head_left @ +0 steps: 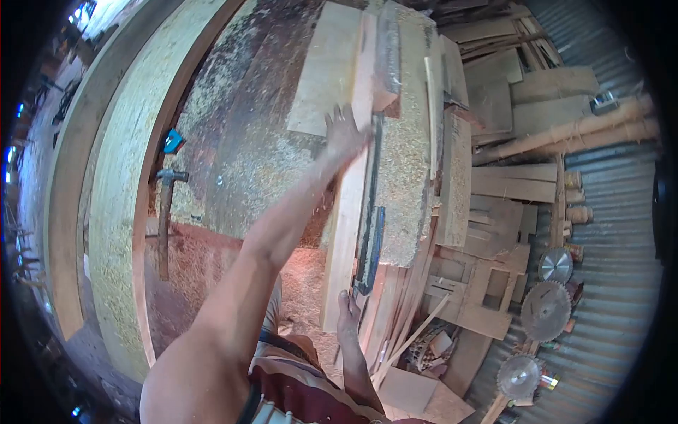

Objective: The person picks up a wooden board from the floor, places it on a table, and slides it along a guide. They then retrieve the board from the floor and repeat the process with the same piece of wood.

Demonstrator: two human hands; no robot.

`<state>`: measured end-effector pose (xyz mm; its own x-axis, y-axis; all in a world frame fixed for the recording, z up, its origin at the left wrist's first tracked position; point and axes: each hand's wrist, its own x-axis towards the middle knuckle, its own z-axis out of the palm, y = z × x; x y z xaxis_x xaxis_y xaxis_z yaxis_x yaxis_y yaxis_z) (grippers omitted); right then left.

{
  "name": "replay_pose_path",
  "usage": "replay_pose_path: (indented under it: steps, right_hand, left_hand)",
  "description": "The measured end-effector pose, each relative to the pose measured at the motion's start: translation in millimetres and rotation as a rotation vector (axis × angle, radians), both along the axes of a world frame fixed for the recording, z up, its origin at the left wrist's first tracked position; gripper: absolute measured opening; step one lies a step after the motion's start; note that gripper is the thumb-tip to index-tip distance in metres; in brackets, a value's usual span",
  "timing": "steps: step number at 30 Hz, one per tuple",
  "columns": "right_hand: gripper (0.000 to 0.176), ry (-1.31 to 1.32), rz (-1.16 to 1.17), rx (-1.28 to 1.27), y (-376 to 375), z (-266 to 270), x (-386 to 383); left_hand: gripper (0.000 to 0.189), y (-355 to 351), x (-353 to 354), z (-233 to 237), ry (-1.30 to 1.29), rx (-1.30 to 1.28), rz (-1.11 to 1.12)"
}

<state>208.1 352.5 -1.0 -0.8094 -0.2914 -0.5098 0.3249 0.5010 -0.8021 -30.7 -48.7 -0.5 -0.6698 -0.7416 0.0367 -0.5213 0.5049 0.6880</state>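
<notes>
A long pale wooden plank (343,240) lies along a dark metal fence (370,205) on a sawdust-strewn worktable (272,106). My left hand (346,134) reaches far forward, its fingers spread flat over the plank. Closer to my body, my right hand (349,311) is closed at the plank's right edge, by the near end of the fence; its palm side is hidden. A blue strip (379,233) runs beside the fence. Ahead of my left hand, a wooden block (383,97) sits against the fence line, and a flat board (321,78) lies to the left.
A hammer (166,219) and a small blue object (173,142) lie at the table's left, beside long thick boards (116,177). Wood offcuts (487,233) lean along the right. Several circular saw blades (546,311) stand near the corrugated metal wall (614,247).
</notes>
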Motion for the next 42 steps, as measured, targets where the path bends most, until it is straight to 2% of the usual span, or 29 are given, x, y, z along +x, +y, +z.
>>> replay_pose_path:
  steps: [2, 4, 5, 7, 8, 10, 14, 17, 21, 24, 25, 26, 28, 29, 31, 33, 35, 36, 37, 40, 42]
  right_hand:
    - [0.047, -0.049, 0.015, 0.041, 5.9, -13.9, -10.3]
    - [0.035, -0.352, -0.215, -0.084, 16.7, -31.5, -17.6]
    - [0.034, -0.195, -0.161, -0.084, 36.7, -75.9, -18.8]
    - [0.036, -0.068, -0.077, -0.095, 48.5, -83.8, -26.4]
    - [0.038, -0.102, -0.051, -0.109, 20.0, -35.9, -24.2]
    - [0.046, -0.148, -0.041, -0.097, -17.7, 2.9, -29.6]
    - [0.065, -0.149, -0.022, -0.02, -44.9, 18.5, -42.4]
    - [0.071, -0.078, -0.026, 0.036, -55.2, 15.9, -44.9]
    - [0.076, 0.022, 0.047, -0.006, -47.8, -16.0, -60.3]
    - [0.066, 0.092, 0.052, 0.012, -79.3, 44.0, -53.2]
    - [0.064, 0.089, 0.084, 0.082, -76.3, 28.2, -58.9]
    - [0.064, 0.091, 0.062, 0.09, -68.3, 14.8, -56.2]
    - [0.065, 0.104, 0.033, 0.104, -77.6, 21.0, -58.4]
    - [0.067, 0.036, 0.075, 0.108, -79.3, 25.5, -62.9]
    - [0.071, -0.11, 0.147, 0.122, -77.3, 38.0, -72.6]
    - [0.075, 0.011, 0.131, 0.192, -76.9, 7.5, -74.3]
    - [0.079, 0.088, 0.146, 0.19, -80.6, 0.6, -76.7]
    - [0.081, 0.103, 0.157, 0.153, -86.7, 11.2, -79.5]
    - [0.083, 0.12, 0.17, 0.116, -89.7, 18.4, -80.5]
    - [0.083, 0.353, 0.252, 0.311, -97.1, 33.7, -70.2]
    - [0.082, 0.417, 0.453, 0.434, -87.8, 71.4, -47.7]
  left_hand:
    - [0.098, 65.2, 56.6, 6.5, 0.165, 0.062, 0.026]
    - [0.1, 98.0, 85.6, 2.4, 0.182, 0.064, 0.027]
    - [0.101, 102.7, 92.6, 2.7, 0.193, 0.06, 0.027]
    - [0.104, 93.9, 86.5, 6.1, 0.205, 0.126, 0.013]
    - [0.106, 88.9, 83.3, 6.5, 0.207, 0.152, -0.003]
    - [0.106, 84.4, 77.7, 0.0, 0.214, 0.121, 0.001]
    - [0.101, 75.9, 60.1, -14.0, 0.324, 0.077, 0.05]
    - [0.1, 67.1, 55.1, -4.4, 0.279, 0.099, 0.037]
    - [0.108, 50.7, 52.7, 17.2, 0.235, 0.303, -0.04]
    - [0.107, 55.0, 28.2, -22.9, 0.206, 0.076, 0.006]
    - [0.106, 53.1, 33.0, -8.4, 0.181, 0.114, 0.002]
    - [0.105, 53.9, 37.1, 6.0, 0.071, 0.029, -0.02]
    - [0.104, 49.3, 29.4, 10.4, -0.137, -0.149, -0.047]
    - [0.099, 50.4, 30.6, 3.4, 0.01, -0.146, -0.019]
    - [0.095, 48.8, 27.1, -14.9, 0.106, -0.078, -0.016]
    - [0.087, 36.5, 10.3, -18.8, 0.202, -0.049, 0.013]
    - [0.089, 27.4, 5.7, -18.5, 0.194, 0.005, -0.024]
    - [0.089, 24.1, 3.9, -18.9, 0.189, 0.032, -0.042]
    - [0.091, 25.8, 0.1, -27.2, 0.23, -0.132, -0.005]
    - [0.093, 16.6, -4.8, -26.7, 0.129, -0.061, -0.023]
    - [0.093, 14.0, -7.0, -24.0, 0.093, -0.085, -0.025]
